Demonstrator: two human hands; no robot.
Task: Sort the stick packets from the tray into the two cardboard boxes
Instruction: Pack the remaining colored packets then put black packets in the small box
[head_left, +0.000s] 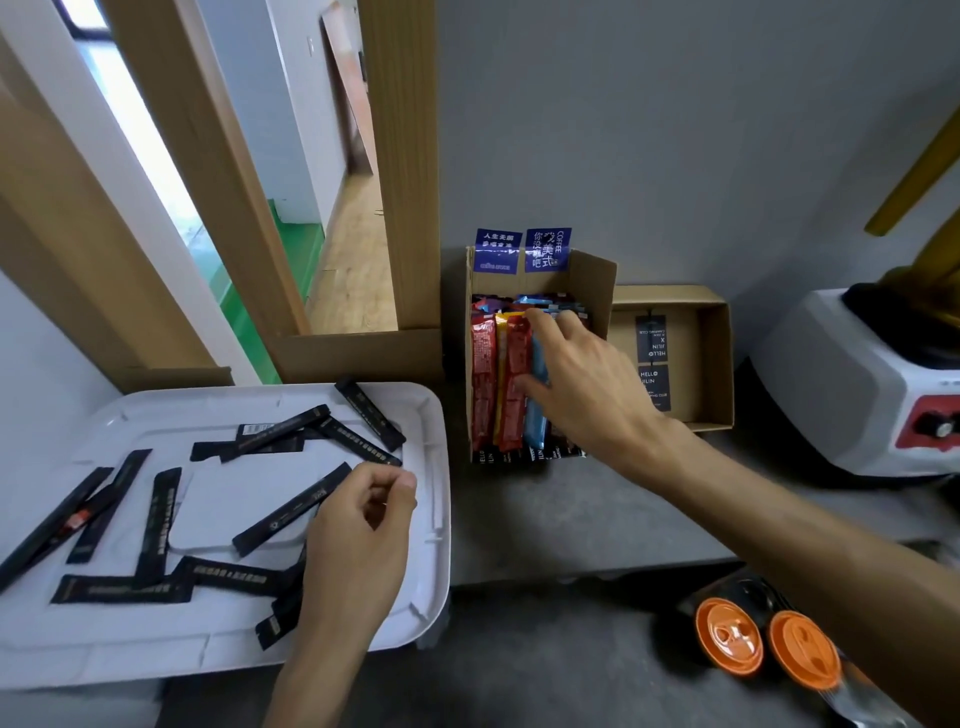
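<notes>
Stick packets (291, 512) loose on white tray (437, 519)

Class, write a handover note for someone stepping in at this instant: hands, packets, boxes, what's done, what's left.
Left hand: fingers curled over the tray, at the end of one black packet; grip unclear.
Right hand: open fingers on the coloured packets in the tall box.
Done: coloured packets boxed; two dark packets lie in the shallow box.
Left: many other black packets on the tray.
</notes>
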